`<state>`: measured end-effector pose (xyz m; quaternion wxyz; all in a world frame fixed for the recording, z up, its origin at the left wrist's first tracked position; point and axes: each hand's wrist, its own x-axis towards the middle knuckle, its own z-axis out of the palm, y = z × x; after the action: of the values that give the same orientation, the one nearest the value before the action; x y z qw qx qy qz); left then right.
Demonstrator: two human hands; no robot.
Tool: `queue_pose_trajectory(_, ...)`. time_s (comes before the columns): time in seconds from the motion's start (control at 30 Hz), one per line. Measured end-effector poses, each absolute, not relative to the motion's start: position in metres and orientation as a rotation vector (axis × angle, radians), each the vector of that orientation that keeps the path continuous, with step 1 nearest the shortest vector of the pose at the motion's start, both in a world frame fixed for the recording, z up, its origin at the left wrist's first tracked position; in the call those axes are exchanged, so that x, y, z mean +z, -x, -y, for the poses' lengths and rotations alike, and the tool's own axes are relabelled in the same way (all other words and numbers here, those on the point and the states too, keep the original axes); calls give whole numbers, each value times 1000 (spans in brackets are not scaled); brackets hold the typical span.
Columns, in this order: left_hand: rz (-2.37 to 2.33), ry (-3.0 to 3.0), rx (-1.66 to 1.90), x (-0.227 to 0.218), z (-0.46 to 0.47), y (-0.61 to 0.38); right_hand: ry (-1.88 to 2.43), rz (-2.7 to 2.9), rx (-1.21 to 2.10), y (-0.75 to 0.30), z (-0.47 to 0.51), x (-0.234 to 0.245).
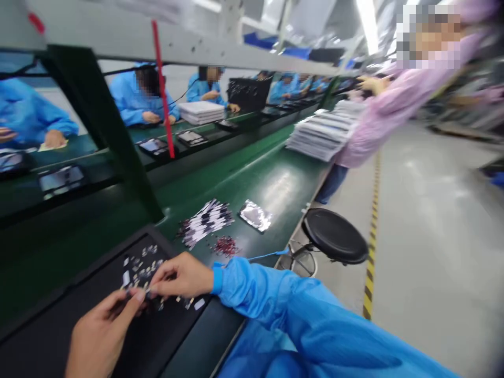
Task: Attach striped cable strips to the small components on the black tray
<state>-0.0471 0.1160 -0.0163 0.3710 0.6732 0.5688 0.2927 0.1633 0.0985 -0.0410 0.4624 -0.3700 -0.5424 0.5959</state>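
Both my hands meet over a black tray (51,320), their fingertips almost touching. My left hand (104,325) pinches a small dark part (147,293) between thumb and forefinger; its exact kind is too small to make out. From the other side, my right hand (181,275) grips the same part with thumb and finger. Around and under the fingers lie several loose small electronic parts (147,262), some with gold and white patches. A blue band circles my right wrist, and a blue cord (270,255) leads away from it.
Past my right hand lie a fanned stack of black-and-white strips (208,220), a pile of tiny red pieces (226,245) and a silver bag (255,215). A black stool (334,234) stands right of the green bench (291,181). Co-workers sit opposite; one person carries white trays (325,131).
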Motion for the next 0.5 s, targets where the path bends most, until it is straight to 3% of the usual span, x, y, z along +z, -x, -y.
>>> queue_pose_trajectory(0.5, -1150, -1266, 821, -13, -91, 29, 1069, 1392, 1355, -161, -78, -41)
